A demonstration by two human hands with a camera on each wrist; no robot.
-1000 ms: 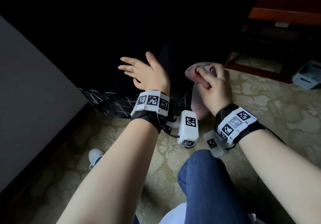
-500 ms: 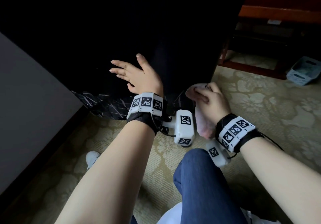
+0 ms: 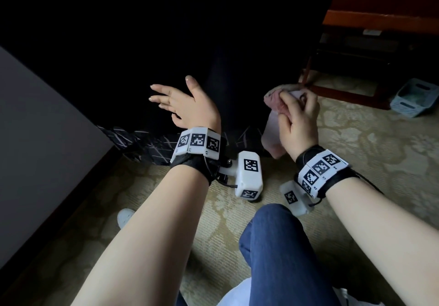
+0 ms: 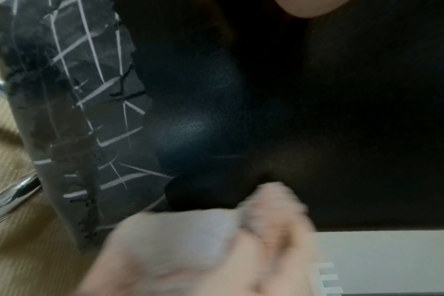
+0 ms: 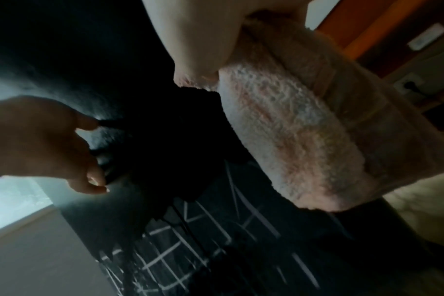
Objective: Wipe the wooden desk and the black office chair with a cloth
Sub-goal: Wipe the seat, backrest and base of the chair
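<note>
Right hand point(image 3: 298, 120), centre right of the head view, grasps the bunched pink cloth point(image 3: 273, 137) against the black office chair point(image 3: 213, 44). Left hand point(image 3: 187, 106), frame centre, lies released with fingers extended on the chair's dark surface. Wooden desk point(image 3: 380, 20) occupies upper right.

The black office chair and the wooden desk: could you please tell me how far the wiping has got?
In hand: the right hand grips the pink terry cloth against the black padded chair, while the left hand lies flat on it. Whether the reddish wooden desk has been wiped cannot be told.
</note>
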